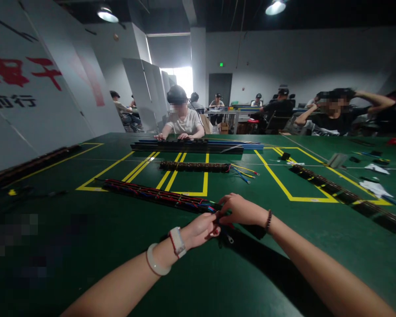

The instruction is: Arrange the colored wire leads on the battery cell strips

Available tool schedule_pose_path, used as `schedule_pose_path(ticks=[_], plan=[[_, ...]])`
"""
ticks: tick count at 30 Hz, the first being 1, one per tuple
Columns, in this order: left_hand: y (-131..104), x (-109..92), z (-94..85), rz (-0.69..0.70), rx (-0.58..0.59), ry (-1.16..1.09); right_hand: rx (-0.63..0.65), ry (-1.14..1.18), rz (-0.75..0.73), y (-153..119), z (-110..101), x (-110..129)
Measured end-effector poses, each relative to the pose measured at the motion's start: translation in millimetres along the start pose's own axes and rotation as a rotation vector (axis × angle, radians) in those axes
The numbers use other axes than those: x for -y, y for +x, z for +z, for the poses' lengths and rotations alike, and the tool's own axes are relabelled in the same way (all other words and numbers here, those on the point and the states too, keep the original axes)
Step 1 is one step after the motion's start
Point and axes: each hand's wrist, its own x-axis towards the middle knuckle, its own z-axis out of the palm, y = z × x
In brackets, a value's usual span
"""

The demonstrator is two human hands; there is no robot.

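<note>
A long dark wire bundle (pixel 158 195) with red and blue wires lies slantwise on the green table, its right end at my hands. My left hand (pixel 201 229) is closed around the wires at that end, palm partly up. From above, my right hand (pixel 239 210) pinches at the same spot, its fingertips touching or nearly touching those of my left hand. What exactly the right fingertips hold is hidden. A ring-shaped metal terminal (pixel 230 239) on a dark lead sticks out just below the hands.
Beyond the hands lies a shorter bundle (pixel 194 167) with yellow and blue leads. Long dark rails (pixel 188 148) rest in front of a person across the table. Another long bundle (pixel 343 193) runs along the right, near white scraps (pixel 376 188). Yellow tape marks the green table (pixel 119 273).
</note>
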Motion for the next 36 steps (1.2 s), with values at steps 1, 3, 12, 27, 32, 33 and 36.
schedule_pose_path(ticks=[1, 3, 12, 27, 32, 33, 36], plan=[[0.0, -0.2, -0.8, -0.008, 0.019, -0.017, 0.002, 0.020, 0.008, 0.0, -0.7, -1.1], [-0.4, -0.8, -2.1, -0.015, 0.036, -0.043, -0.014, 0.053, 0.046, 0.2, -1.0, -4.3], [-4.9, -5.8, -5.7, -0.063, 0.139, -0.055, 0.039, -0.087, 0.260, 6.0, 15.9, -28.2], [-0.7, -0.8, -9.6, -0.049, 0.121, -0.022, -0.253, -0.535, 0.342, 18.6, 32.5, -30.8], [-0.5, 0.1, -9.7, -0.037, 0.114, -0.032, -0.365, -0.595, 0.199, 12.1, 42.3, -24.1], [-0.4, 0.6, -9.3, -0.029, 0.104, -0.036, -0.387, -0.581, 0.144, 9.5, 44.3, -21.6], [-0.1, 2.2, -7.6, 0.010, 0.063, -0.046, -0.425, -0.500, -0.064, 0.4, 49.4, -15.6]])
